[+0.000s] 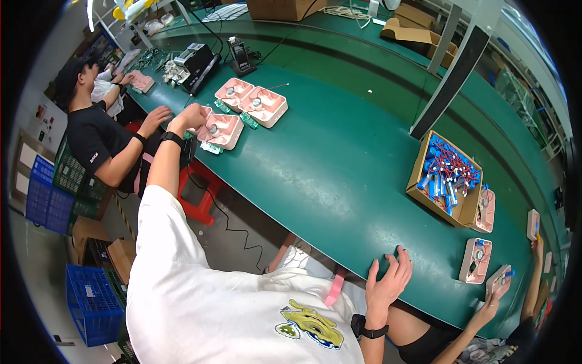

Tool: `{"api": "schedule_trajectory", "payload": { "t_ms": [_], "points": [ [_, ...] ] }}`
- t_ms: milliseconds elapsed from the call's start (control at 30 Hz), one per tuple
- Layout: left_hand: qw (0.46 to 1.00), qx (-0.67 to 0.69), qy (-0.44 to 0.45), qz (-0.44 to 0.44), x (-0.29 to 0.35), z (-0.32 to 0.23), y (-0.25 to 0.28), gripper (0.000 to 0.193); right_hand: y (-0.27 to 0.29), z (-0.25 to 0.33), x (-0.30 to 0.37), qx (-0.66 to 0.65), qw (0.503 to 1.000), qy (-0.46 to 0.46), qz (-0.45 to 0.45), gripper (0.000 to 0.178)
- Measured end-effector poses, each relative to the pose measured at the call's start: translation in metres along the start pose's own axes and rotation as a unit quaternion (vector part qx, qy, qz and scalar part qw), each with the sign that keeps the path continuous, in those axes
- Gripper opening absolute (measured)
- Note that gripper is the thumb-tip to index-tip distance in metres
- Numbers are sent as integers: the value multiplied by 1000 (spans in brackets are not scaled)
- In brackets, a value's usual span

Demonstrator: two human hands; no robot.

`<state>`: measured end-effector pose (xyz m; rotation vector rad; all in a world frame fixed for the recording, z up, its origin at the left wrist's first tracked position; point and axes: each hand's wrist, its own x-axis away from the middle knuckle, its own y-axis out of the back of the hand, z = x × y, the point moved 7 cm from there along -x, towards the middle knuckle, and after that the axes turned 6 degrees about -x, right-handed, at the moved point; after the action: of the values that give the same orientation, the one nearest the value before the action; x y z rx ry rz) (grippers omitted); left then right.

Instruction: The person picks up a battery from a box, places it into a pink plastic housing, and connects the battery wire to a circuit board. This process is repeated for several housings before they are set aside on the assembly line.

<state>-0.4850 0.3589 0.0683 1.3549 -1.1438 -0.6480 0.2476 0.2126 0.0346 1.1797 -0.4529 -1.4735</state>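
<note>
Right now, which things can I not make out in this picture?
Head view, all three:
What the left hand holds, if anything: hidden by its fingers.
Bottom of the open carton: hidden under blue cylinders.
Top of the far cardboard box: cut off by the upper edge.

Left hand (193,116) extended, right hand (388,284) spread

Electronics assembly workshop, long green bench (327,176), pink housings (270,111), circuit boards (257,119), wired blue cylinders (445,179), plastic crates (91,309)

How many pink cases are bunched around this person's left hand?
4. Farther back are a left case and a right case; a nearer case sits right of the left hand, which mostly hides a fourth case. More could be hidden there.
</note>
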Motion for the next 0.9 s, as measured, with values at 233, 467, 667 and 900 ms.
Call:
{"api": "schedule_trajectory", "payload": {
  "t_ms": [233,467,667,900],
  "points": [
    [978,-102,-89,-157,-2,6,1,11,1,0,0,-14,1000,3,-6,25],
    [976,-94,-109,-164,31,-36,7,11,3,-2,2,-12,1000,-1,-2,26],
    [974,-75,-148,-153,101,-127,23,9,2,-6,1,-19,1000,-8,0,27],
    [967,-15,-202,-154,209,-301,-21,15,1,-7,0,-31,1000,1,-2,28]
  ]
}}
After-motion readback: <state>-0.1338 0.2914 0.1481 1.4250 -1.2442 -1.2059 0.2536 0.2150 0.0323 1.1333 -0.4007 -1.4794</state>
